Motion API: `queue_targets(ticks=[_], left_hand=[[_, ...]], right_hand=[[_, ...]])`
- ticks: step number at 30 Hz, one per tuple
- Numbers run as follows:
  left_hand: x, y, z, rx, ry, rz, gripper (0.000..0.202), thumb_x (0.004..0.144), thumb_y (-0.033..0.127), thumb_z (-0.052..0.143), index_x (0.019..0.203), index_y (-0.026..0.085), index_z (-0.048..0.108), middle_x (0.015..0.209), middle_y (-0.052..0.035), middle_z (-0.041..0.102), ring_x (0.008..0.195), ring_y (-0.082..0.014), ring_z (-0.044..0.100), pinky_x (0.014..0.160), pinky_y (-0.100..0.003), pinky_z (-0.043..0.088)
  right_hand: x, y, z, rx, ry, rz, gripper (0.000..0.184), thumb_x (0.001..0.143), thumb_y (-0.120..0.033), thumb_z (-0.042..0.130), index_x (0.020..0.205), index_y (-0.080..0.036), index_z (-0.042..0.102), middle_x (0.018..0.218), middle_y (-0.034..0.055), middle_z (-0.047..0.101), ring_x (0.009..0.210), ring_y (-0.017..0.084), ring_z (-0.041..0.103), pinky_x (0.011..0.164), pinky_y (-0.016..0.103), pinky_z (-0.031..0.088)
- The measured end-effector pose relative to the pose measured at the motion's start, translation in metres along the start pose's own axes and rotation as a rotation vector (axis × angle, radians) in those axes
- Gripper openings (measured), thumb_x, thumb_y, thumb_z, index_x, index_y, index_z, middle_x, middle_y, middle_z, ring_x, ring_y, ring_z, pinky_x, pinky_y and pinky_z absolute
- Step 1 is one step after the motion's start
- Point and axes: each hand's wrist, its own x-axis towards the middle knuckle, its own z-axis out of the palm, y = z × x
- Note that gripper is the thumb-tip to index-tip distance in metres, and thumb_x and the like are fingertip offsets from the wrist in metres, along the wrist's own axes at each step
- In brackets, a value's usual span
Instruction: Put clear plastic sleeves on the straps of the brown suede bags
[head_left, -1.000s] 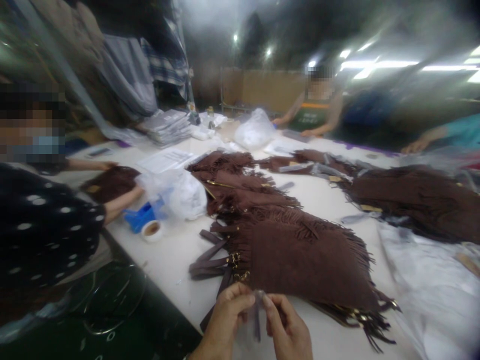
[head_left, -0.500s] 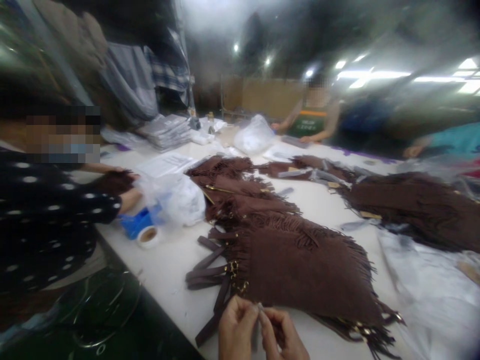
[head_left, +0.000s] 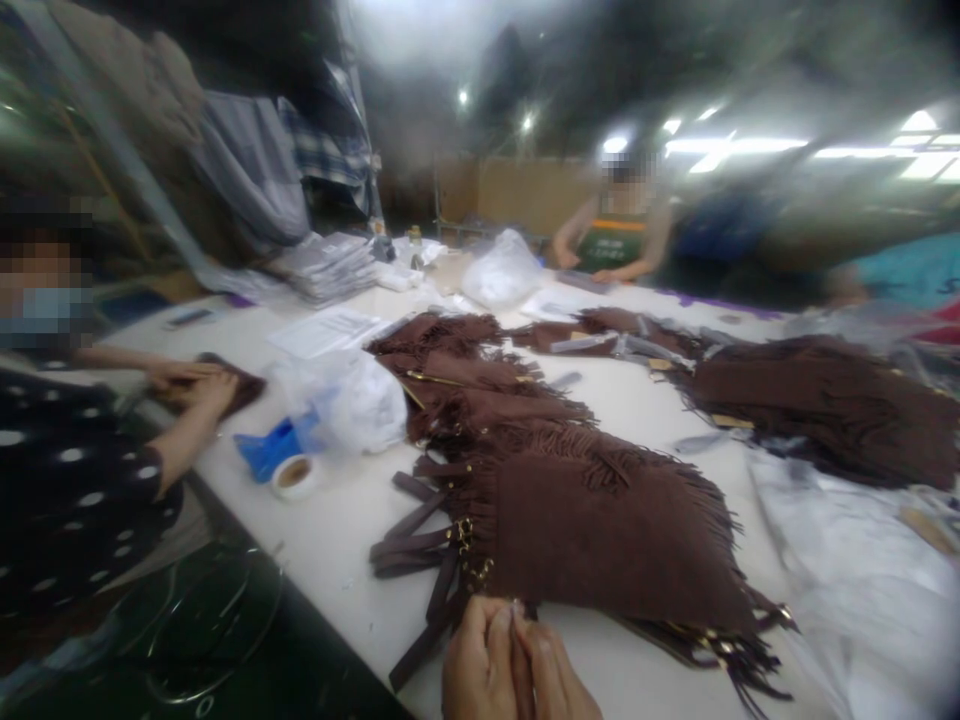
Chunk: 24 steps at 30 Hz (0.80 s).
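At the near edge of the table, my left hand (head_left: 478,660) and my right hand (head_left: 551,665) meet, fingers pinched together. Whatever they hold is mostly hidden; only a tiny pale bit shows at the fingertips. Just beyond them lies a dark brown fringed bag (head_left: 600,530), flat, with gold-coloured clasps along its left side. Brown straps (head_left: 416,550) hang out from it to the left, close to my left hand. More brown fringed bags (head_left: 480,385) are piled behind it.
Another brown pile (head_left: 817,400) and clear plastic bags (head_left: 847,580) lie to the right. A tape roll (head_left: 294,476) and a stuffed plastic bag (head_left: 360,400) sit left. A co-worker in polka dots (head_left: 75,470) handles a brown piece; another (head_left: 619,240) stands across the table.
My hands have drawn closer together, and the fingers now cover more of what they pinch. The co-worker at left has leaned back, both hands on the brown piece, away from the plastic bag.
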Motion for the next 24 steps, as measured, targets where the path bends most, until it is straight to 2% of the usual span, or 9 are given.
queue_targets(ticks=[3, 7, 12, 15, 19, 24], left_hand=[[0.003, 0.005, -0.012, -0.031, -0.108, 0.0, 0.03, 0.087, 0.044, 0.05, 0.087, 0.02, 0.069, 0.085, -0.0082, 0.073, 0.08, -0.0238, 0.065, 0.075, -0.029, 0.045], [0.016, 0.004, -0.023, -0.202, -0.26, -0.16, 0.022, 0.077, 0.036, 0.066, 0.078, 0.016, 0.071, 0.08, -0.0091, 0.074, 0.08, -0.0243, 0.066, 0.076, -0.03, 0.048], [0.03, -0.008, -0.021, -0.517, -0.285, -0.411, 0.03, 0.055, 0.036, 0.087, 0.066, 0.013, 0.069, 0.063, -0.0059, 0.07, 0.061, -0.0179, 0.063, 0.065, -0.027, 0.046], [0.03, -0.01, -0.019, -0.679, -0.302, -0.534, 0.033, 0.05, 0.031, 0.09, 0.061, 0.015, 0.064, 0.058, -0.0023, 0.066, 0.061, -0.0167, 0.062, 0.065, -0.026, 0.045], [0.027, -0.006, -0.016, -0.776, -0.334, -0.536, 0.032, 0.049, 0.026, 0.09, 0.059, 0.014, 0.063, 0.063, -0.0039, 0.067, 0.062, -0.0153, 0.06, 0.066, -0.025, 0.045], [0.029, -0.003, -0.013, -0.731, -0.317, -0.493, 0.033, 0.051, 0.03, 0.09, 0.059, 0.014, 0.062, 0.06, -0.0038, 0.066, 0.058, -0.0144, 0.058, 0.064, -0.025, 0.045]], right_hand=[[-0.002, 0.002, -0.001, 0.022, -0.032, 0.025, 0.025, 0.099, -0.021, 0.039, 0.11, -0.021, 0.061, 0.088, 0.0073, 0.072, 0.075, 0.016, 0.07, 0.064, 0.023, 0.053], [-0.001, 0.0, -0.007, 0.128, -0.049, 0.046, 0.023, 0.096, -0.016, 0.046, 0.112, -0.021, 0.061, 0.088, 0.0062, 0.071, 0.079, 0.015, 0.069, 0.068, 0.022, 0.052], [-0.001, 0.001, -0.011, 0.179, -0.047, 0.056, 0.027, 0.095, -0.015, 0.046, 0.115, -0.022, 0.062, 0.088, 0.0069, 0.07, 0.08, 0.016, 0.068, 0.068, 0.021, 0.053], [-0.002, 0.001, -0.013, 0.194, -0.058, 0.071, 0.027, 0.096, -0.017, 0.044, 0.116, -0.022, 0.061, 0.091, 0.0073, 0.069, 0.084, 0.016, 0.068, 0.07, 0.022, 0.054], [-0.007, 0.002, -0.016, 0.179, -0.056, 0.096, 0.029, 0.096, -0.018, 0.042, 0.117, -0.023, 0.062, 0.093, 0.0079, 0.067, 0.087, 0.017, 0.068, 0.071, 0.022, 0.055], [-0.006, 0.004, -0.018, 0.048, -0.13, 0.098, 0.032, 0.095, -0.024, 0.043, 0.119, -0.024, 0.064, 0.103, 0.0122, 0.067, 0.083, 0.019, 0.069, 0.063, 0.024, 0.056]])
